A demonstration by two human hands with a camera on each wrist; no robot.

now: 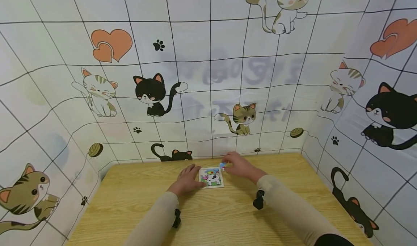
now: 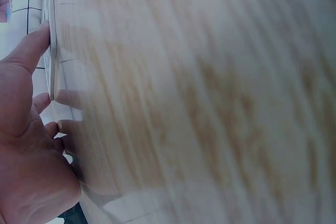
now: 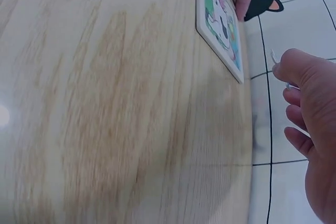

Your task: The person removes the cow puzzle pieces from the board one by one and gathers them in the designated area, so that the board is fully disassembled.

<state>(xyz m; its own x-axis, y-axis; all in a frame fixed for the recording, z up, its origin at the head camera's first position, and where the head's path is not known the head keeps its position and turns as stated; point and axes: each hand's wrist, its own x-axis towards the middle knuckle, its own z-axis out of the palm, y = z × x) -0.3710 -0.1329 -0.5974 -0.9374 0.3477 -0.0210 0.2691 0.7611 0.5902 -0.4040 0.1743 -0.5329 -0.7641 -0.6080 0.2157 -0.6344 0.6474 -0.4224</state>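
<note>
At far left, a beige sleeve [image 1: 153, 219] carries a small black device [image 1: 176, 219] at the wrist. The left hand [image 1: 187, 180] rests at the left side of a square, white-bordered picture board [image 1: 213, 187], fingers extended, thumb on its lower-left part. The board lies flat on a light wood-grain table [image 1: 228, 217] and bears a printed black-and-white cow [image 1: 213, 179]. At its upper-right corner, the right hand [image 1: 240, 166] pinches a small, thin, blue-and-white piece [image 1: 222, 165] between thumb and fingers; contact between piece and board cannot be determined. The hands are apart, one on each side of the board. Further right, a second black device [image 1: 258, 199] sits at the right wrist.
</note>
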